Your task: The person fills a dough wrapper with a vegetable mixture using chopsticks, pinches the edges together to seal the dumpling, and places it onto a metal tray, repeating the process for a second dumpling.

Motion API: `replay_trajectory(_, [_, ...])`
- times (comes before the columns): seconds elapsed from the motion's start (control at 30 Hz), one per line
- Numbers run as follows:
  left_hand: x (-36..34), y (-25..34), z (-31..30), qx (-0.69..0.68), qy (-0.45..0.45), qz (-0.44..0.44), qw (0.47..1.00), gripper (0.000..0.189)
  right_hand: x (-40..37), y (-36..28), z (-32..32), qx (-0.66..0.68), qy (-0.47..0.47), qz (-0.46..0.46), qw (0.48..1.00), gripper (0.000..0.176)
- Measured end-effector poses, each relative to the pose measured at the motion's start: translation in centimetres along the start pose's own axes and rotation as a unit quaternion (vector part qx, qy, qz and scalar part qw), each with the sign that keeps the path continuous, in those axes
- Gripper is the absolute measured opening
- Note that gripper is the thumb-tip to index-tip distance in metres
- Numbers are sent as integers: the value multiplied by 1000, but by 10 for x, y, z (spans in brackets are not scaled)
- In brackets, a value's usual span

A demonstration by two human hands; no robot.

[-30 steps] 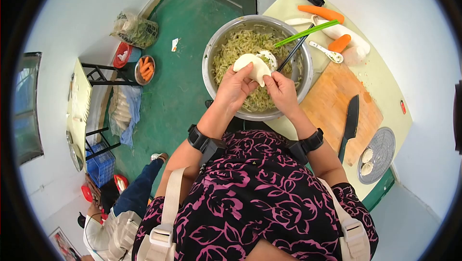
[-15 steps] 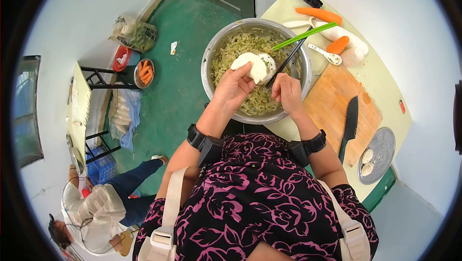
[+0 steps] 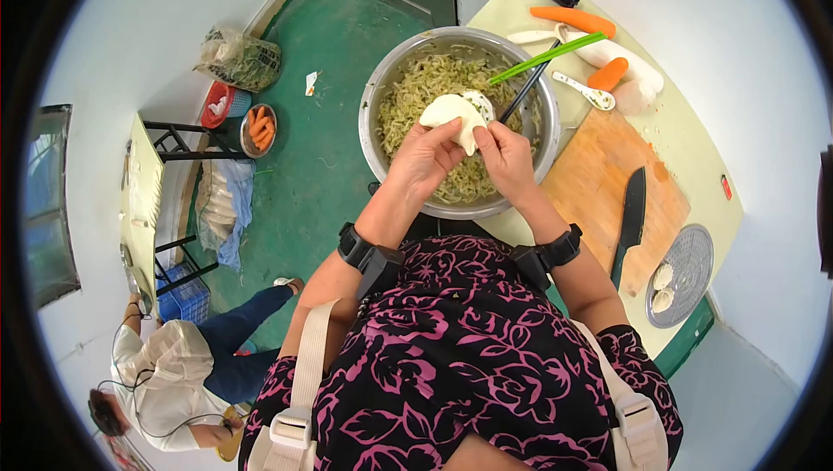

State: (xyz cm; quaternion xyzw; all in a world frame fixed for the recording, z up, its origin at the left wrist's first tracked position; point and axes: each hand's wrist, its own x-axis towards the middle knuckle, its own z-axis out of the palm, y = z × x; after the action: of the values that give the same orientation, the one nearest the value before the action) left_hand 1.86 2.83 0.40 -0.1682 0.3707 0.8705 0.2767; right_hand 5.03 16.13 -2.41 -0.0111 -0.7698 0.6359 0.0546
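White folded dough wrapper point(image 3: 451, 112), upper centre of frame, over round steel bowl point(image 3: 375, 115): clamped in left hand point(image 3: 423, 161) grip, long axis roughly level, right hand point(image 3: 510, 163) grip pinched on its right edge.

Plain working kitchen, likely a home or small eatery. Pale counter point(image 3: 685, 145) carries a big steel bowl point(image 3: 375, 106) of shredded vegetable filling, wooden cutting board point(image 3: 599, 180), knife point(image 3: 632, 219), carrots point(image 3: 573, 19), green chopsticks point(image 3: 547, 57) and a round steamer tray point(image 3: 690, 271) with shaped dumplings. Green painted floor point(image 3: 321, 150), white walls, bagged greens point(image 3: 239, 59), crates beside a side table.
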Motion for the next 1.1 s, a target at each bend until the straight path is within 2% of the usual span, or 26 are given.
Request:
replay_trajectory(0.13, [-3, 4, 0, -16, -27, -1, 1000, 30, -2, 10, 4, 78, 2, 43, 996, 28])
replay_trajectory(0.2, [-1, 5, -1, -42, -26, -11, 999, 30, -2, 11, 6, 56, -2, 37, 998, 29])
replay_trajectory(0.33, [6, -1, -5, -9, -31, 37, 999, 30, -4, -3, 6, 39, -2, 48, 998, 31])
replay_trajectory(0.43, [7, -3, -5, -2, -7, 50, 999, 30, -10, -10, -2, 72, -40, 127, 988, 31])
replay_trajectory(0.53, [6, -1, -4, -2, -6, 37, 999, 29, -11, 2, -14, 147, -38, 142, 978, 31])
replay_trajectory(0.63, [2, 3, 0, 14, -15, 13, 1000, 29, -8, 11, -10, 4, -5, 31, 1000, 31])
replay_trajectory(0.83, [1, 1, 0, 32, -13, -13, 999, 28, -7, 2, -5, -38, 3, -40, 998, 33])
replay_trajectory(1.03, [-1, 0, 0, 32, -44, -14, 998, 29, -3, 14, -4, 37, -17, 22, 999, 31])
replay_trajectory(1.1, [-1, -2, 2, 36, -36, -5, 999, 28, -4, 10, -3, 24, -3, 11, 1000, 31])
